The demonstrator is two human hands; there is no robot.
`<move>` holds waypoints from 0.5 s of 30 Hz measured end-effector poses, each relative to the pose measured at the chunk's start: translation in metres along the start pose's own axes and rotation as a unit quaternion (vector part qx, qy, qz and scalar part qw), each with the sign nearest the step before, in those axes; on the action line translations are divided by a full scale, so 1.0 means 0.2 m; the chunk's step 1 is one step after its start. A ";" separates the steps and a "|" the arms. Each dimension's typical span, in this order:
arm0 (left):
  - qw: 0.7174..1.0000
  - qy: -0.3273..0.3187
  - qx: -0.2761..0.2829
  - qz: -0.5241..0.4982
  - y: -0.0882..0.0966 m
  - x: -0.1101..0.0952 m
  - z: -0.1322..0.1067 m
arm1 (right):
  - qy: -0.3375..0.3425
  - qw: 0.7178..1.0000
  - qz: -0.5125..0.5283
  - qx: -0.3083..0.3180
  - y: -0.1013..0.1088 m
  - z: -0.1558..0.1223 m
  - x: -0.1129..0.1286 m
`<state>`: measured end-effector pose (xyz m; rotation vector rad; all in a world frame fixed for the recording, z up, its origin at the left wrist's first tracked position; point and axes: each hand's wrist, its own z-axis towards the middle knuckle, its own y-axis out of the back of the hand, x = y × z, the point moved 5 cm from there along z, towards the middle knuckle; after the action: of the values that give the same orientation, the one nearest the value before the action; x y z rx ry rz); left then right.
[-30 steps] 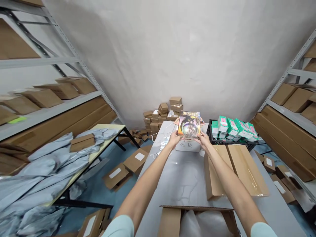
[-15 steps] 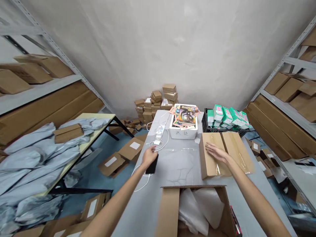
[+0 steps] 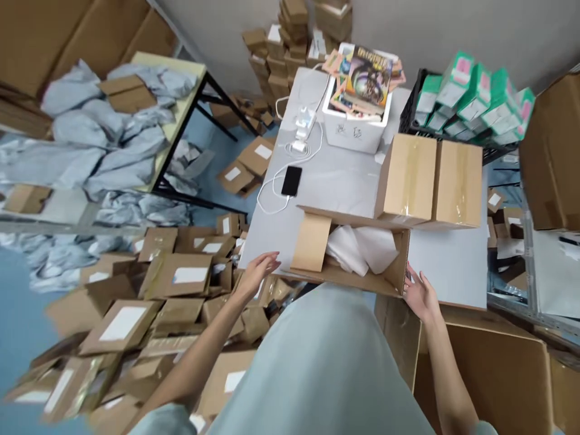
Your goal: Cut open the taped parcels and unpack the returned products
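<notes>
Head camera: the left hand holds nothing, its fingers stretched out and loosely together, just off an open box. The right hand has its fingers apart at the box's right end; whether the fingertips touch the cardboard, I cannot tell. The open box lies between the two hands — white wrap inside it — on a grey tabletop. Beyond the left hand are a phone on a cable and a power strip; beyond the right hand, two taped boxes side by side, then a black crate of green boxes. Farther from both hands stands a white tub of books. Left of the left hand, cardboard boxes cover much of the blue floor, with grey bags heaped on a yellow tabletop behind.
</notes>
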<state>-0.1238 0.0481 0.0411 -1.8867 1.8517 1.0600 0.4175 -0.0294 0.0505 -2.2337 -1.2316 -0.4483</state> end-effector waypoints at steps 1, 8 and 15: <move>1.000 0.006 0.018 -0.008 -0.05 0.04 -0.03 | -0.013 1.000 -0.007 0.000 -0.03 0.03 -0.05; 0.991 -0.019 0.116 -0.071 -0.24 0.06 -0.15 | -0.011 0.991 -0.116 0.064 -0.20 0.04 -0.12; 0.981 -0.104 0.094 -0.137 0.02 0.04 -0.44 | 0.037 0.970 -0.205 0.126 -0.36 -0.23 -0.12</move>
<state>-0.1019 -0.0158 0.0970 -1.7825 1.4710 0.9144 0.3418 -0.0415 0.0955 -1.7348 -1.6168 -0.4933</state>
